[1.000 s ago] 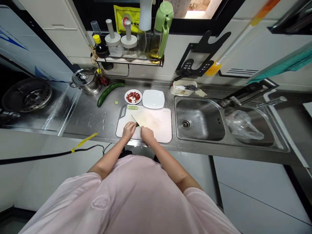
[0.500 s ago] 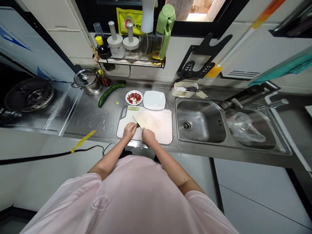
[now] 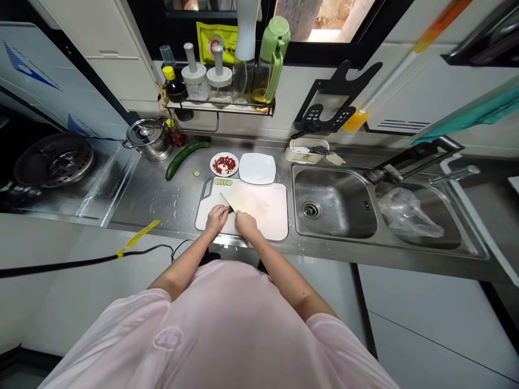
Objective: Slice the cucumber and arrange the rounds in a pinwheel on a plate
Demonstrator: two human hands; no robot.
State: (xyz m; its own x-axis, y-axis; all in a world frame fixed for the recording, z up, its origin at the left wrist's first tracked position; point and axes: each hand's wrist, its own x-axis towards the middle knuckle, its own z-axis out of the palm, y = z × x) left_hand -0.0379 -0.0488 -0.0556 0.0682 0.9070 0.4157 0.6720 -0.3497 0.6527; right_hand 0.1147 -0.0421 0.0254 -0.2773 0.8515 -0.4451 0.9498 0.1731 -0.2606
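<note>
On the white cutting board [image 3: 263, 216], my left hand [image 3: 217, 219] is closed on a small dark green cucumber piece [image 3: 231, 209], mostly hidden by the fingers and blade. My right hand [image 3: 245, 224] grips a kitchen knife [image 3: 227, 201], its blade slanting up and left beside that piece. A short row of overlapping cucumber slices [image 3: 223, 182] lies at the board's upper left. Beyond the board are a small plate of chopped red pieces [image 3: 224, 164] and a white square plate [image 3: 257, 168]. A whole cucumber [image 3: 186, 159] lies farther left, with a loose cucumber slice [image 3: 197, 173] near it.
To the right is a steel sink [image 3: 334, 210], with a plastic bag [image 3: 409, 213] in its second basin. A lidded pot [image 3: 148, 141] stands back left, a wok [image 3: 54, 159] farther left. Above the counter hangs a rack [image 3: 227, 107] of bottles and jars.
The view has shifted slightly. Both hands stay in nearly the same place on the board, with the knife still beside the cucumber piece.
</note>
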